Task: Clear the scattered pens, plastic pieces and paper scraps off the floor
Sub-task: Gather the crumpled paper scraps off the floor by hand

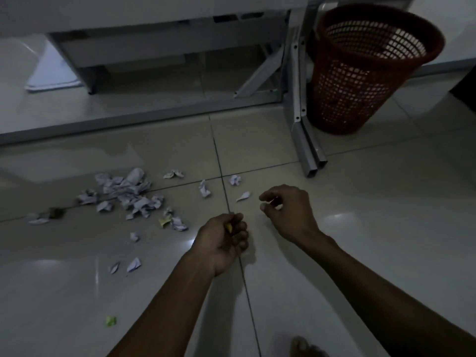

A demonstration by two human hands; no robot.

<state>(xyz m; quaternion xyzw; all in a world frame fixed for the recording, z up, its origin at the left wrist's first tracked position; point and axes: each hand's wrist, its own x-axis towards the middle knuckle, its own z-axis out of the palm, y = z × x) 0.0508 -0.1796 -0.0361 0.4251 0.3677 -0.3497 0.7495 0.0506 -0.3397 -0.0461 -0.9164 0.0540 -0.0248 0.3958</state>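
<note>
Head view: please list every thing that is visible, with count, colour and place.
paper scraps: many, white, piled and scattered on floor at left
yellow scrap: one, near the pile
green scrap: one, low left
basket: one, red mesh, upper right
metal frame: grey, beside the basket
floor: pale tiles
left hand: holds a yellowish piece
right hand: pinches a white scrap
foot: one, bare, bottom edge

paper scraps (128,194) lie left on the floor (360,228); basket (360,73) stands behind, right.
</note>
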